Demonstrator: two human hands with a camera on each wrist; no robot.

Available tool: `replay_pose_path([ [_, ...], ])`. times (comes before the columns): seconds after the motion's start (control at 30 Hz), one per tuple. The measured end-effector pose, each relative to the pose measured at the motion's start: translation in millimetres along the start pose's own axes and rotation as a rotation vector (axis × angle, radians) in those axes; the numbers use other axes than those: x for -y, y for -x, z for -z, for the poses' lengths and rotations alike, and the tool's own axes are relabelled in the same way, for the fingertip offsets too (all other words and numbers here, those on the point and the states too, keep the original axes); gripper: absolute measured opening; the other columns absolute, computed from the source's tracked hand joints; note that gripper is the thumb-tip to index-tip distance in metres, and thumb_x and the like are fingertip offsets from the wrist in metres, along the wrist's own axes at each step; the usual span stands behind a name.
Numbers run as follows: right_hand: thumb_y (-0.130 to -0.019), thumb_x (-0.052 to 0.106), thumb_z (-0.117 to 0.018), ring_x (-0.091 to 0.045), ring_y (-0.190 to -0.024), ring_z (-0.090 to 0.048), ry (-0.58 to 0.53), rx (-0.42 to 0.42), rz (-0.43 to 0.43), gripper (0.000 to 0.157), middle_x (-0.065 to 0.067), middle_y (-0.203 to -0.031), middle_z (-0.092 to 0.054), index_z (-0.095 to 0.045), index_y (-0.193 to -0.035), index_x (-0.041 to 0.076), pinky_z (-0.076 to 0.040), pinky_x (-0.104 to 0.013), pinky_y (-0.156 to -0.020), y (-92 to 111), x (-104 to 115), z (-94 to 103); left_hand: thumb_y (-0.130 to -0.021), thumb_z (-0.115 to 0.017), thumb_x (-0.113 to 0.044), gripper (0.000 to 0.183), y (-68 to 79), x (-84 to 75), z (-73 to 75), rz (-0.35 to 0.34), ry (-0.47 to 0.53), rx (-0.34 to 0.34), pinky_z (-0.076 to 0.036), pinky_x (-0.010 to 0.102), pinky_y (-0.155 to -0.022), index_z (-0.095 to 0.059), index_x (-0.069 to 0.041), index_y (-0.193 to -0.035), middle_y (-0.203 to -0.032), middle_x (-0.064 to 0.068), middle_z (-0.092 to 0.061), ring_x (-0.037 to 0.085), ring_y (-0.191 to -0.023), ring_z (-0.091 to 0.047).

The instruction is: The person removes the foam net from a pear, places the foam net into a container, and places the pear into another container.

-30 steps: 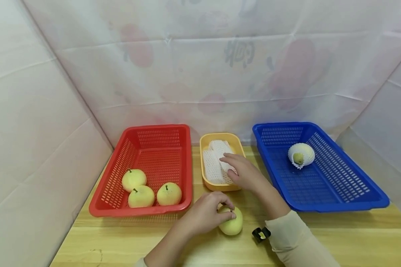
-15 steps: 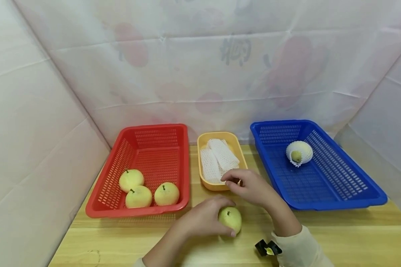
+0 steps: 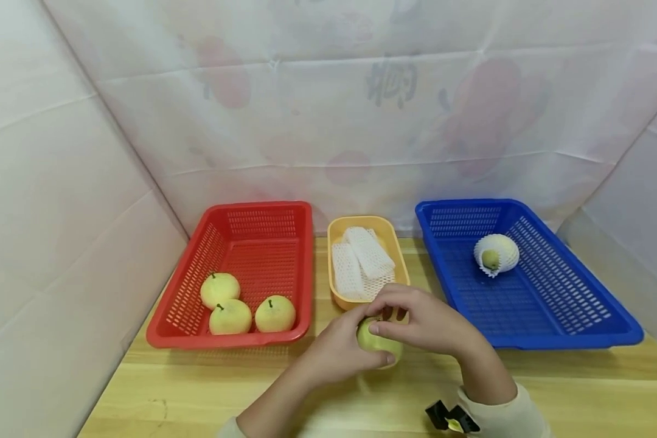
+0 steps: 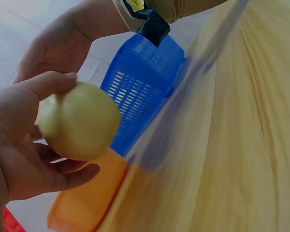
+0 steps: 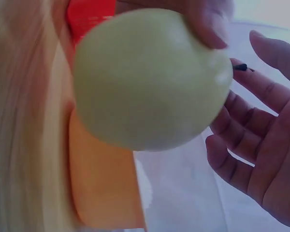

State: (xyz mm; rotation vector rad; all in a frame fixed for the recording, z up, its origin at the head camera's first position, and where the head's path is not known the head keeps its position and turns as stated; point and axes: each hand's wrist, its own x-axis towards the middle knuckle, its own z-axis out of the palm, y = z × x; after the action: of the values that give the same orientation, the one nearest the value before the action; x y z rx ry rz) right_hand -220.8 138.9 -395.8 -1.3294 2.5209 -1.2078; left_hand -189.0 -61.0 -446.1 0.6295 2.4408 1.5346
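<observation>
My left hand grips a round pale yellow pear between thumb and curled fingers. The pear is held just above the wooden table, its dark stem toward my right hand. In the right wrist view, that right hand has its fingers spread loosely about the stem end, thumb apart from the fruit. Whether its fingertips touch the pear I cannot tell. Behind both hands stands a small yellow box with several white foam net sleeves, partly covered by the right hand.
At the left, a red basket holds three bare pears. On the right is a blue basket with one pear in a foam net. A black strap device sits at the right cuff. Cloth walls enclose the wooden table.
My left hand has regripped the pear and raised it from the table. My right hand has come back from over the yellow box to the top of the pear, holding nothing.
</observation>
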Motion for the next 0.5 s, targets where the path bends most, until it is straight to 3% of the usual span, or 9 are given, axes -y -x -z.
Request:
replay_pose_path([
  [0.17,-0.09,0.017,-0.072,-0.007,-0.08,-0.059,0.003,-0.09,0.055,0.011,0.011,-0.095,-0.067,-0.072,-0.1,0.022,-0.052,-0.025,-0.066,0.2,4.5,3.1,-0.074,-0.083,-0.044,0.075,3.7,-7.9,4.1,0.004,0.042,-0.075,-0.054,0.024,-0.078,-0.043,-0.041,-0.138,-0.123,-0.016,-0.058,0.006,-0.095,-0.062],
  [0.27,-0.089,0.012,-0.073,-0.006,-0.08,-0.06,0.004,-0.153,0.096,0.013,0.01,-0.095,-0.067,-0.072,-0.097,0.022,-0.052,-0.024,-0.064,-2.2,6.8,3.1,-0.076,-0.083,-0.044,0.075,6.3,-11.4,8.2,-0.021,0.076,-0.101,-0.055,0.025,-0.079,-0.043,-0.037,-0.139,-0.127,-0.014,-0.057,0.008,-0.098,-0.062],
  [0.5,-0.086,0.005,-0.074,-0.005,-0.079,-0.059,0.045,-0.334,0.139,0.022,0.009,-0.091,-0.066,-0.07,-0.094,0.024,-0.051,-0.02,-0.064,-3.2,15.5,2.0,-0.074,-0.086,-0.039,0.086,10.3,-20.0,16.2,-0.068,0.156,-0.102,-0.058,0.027,-0.073,-0.039,-0.03,-0.146,-0.136,-0.005,-0.05,0.014,-0.096,-0.064],
])
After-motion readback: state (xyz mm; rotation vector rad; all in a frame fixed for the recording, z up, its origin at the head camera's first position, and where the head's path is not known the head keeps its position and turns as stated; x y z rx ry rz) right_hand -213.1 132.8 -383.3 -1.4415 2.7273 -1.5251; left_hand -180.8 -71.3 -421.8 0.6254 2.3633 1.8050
